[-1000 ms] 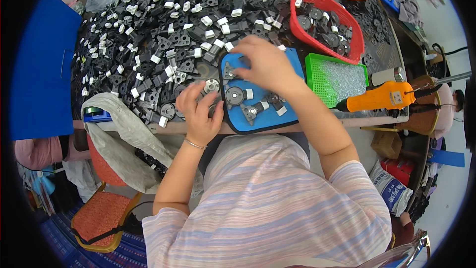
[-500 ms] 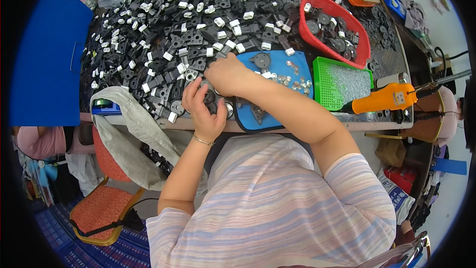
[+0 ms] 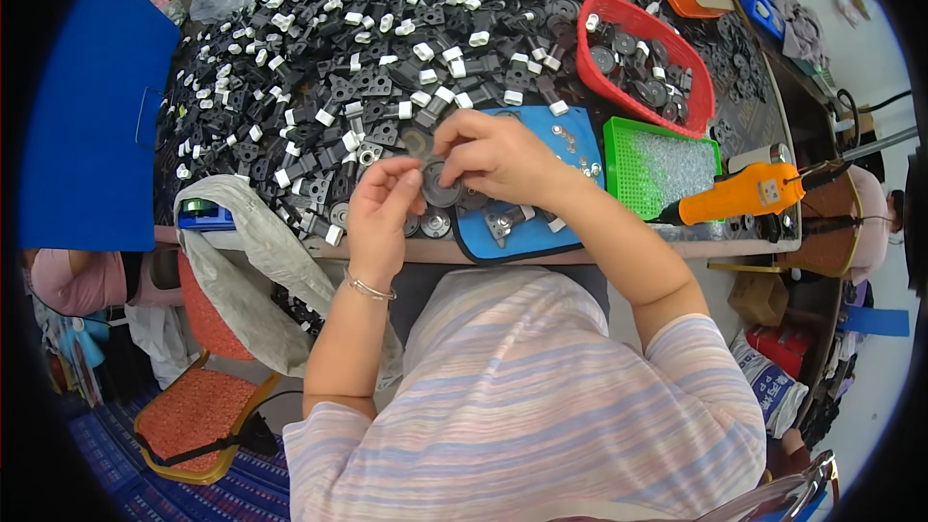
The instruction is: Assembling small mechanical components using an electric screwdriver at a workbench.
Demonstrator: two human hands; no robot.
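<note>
Over the table's near edge, my two hands meet around a dark round disc (image 3: 442, 184). My right hand (image 3: 503, 160) has its fingers bent down onto the disc's upper right side. My left hand (image 3: 380, 217) pinches thumb and forefinger together at the disc's left edge; whether a smaller piece sits in that pinch is hidden. A blue mat (image 3: 532, 240) lies under my right wrist, bearing small silvery round pieces (image 3: 586, 168) and a dark bracket-like part (image 3: 504, 222). Round metal-centred parts (image 3: 436, 223) rest just below the disc.
A large heap of black parts with white ends (image 3: 319, 87) covers the table beyond my hands. To the right stand a red basket (image 3: 584, 58) of discs, a green tray (image 3: 619, 159) of clear small pieces, and an orange handheld power tool (image 3: 739, 193). Grey cloth (image 3: 227, 271) drapes at the left.
My right hand has drawn back from the heap toward me and right, now at a dark disc. My left hand has lowered slightly, its spread fingers closing to a pinch.
</note>
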